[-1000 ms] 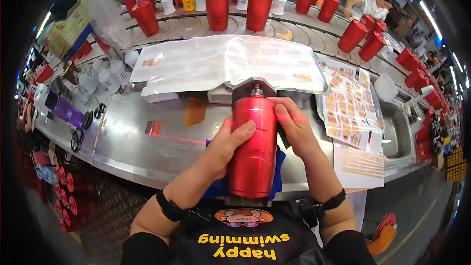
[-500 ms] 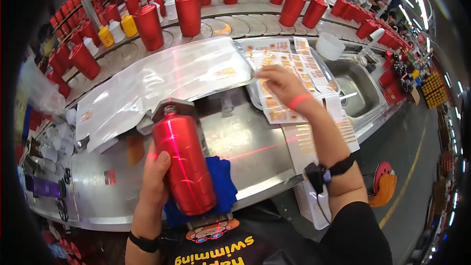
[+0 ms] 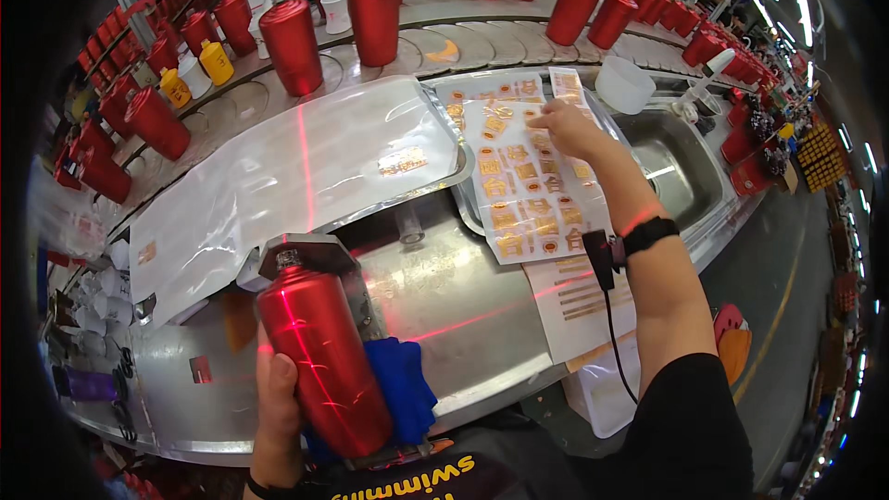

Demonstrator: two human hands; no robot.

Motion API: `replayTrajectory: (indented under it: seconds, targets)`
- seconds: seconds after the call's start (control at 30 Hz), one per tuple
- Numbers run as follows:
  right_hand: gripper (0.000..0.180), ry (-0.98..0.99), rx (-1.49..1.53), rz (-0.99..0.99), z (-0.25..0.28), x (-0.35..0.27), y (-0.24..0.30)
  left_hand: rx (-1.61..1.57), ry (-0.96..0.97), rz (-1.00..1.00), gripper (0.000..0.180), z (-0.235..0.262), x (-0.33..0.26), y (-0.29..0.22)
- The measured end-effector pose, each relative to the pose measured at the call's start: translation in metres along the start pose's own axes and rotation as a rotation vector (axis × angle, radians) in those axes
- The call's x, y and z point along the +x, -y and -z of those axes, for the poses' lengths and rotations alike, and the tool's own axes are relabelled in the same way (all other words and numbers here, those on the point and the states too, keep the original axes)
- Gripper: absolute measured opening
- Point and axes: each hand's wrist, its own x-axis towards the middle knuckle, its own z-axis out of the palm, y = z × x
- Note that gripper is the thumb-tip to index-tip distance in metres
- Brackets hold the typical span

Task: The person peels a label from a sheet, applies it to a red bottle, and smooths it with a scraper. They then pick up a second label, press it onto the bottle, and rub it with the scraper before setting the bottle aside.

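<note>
My left hand grips the side of a shiny red bottle, tilted with its threaded neck away from me. The neck end rests by a dark angled holder, and a blue cloth is bunched against the bottle's right side. A red laser line runs along the bottle. My right hand is over a sheet of gold decals, thumb and fingertips drawn together at its upper part. Whatever is between those fingertips is too small to make out.
A tray covered with clear film lies left of the decals. Behind it, a conveyor carries red bottles and small yellow bottles. At right are a white tub and a sink. Black scissors lie far left.
My right hand has moved across the decal sheet, away from its left edge, and its fingers have drawn together. The left hand still holds the red bottle. The view has shifted slightly.
</note>
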Motion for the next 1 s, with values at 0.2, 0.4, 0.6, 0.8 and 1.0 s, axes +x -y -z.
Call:
replayTrajectory:
  seconds: [0.2,0.4,0.6,0.8,1.0]
  targets:
    - [0.038,0.193,-0.225,0.029,-0.002,0.058,0.041,0.014,-0.046,0.042,0.085,-0.004,0.001,-0.002]
    - [0.036,0.065,-0.101,-0.08,-0.004,0.092,0.061,-0.015,-0.093,0.062,0.09,-0.003,0.002,0.001]
    - [0.047,-0.122,-0.22,-0.175,0.001,0.107,0.065,-0.049,-0.073,0.094,0.093,-0.007,0.008,-0.005]
    - [0.02,-0.348,-0.122,0.076,-0.002,0.116,0.036,-0.075,-0.087,0.071,0.091,-0.004,0.005,0.001]
    - [0.013,-0.434,-0.079,0.202,0.023,0.095,0.047,-0.065,-0.059,0.031,0.086,0.001,0.004,0.004]
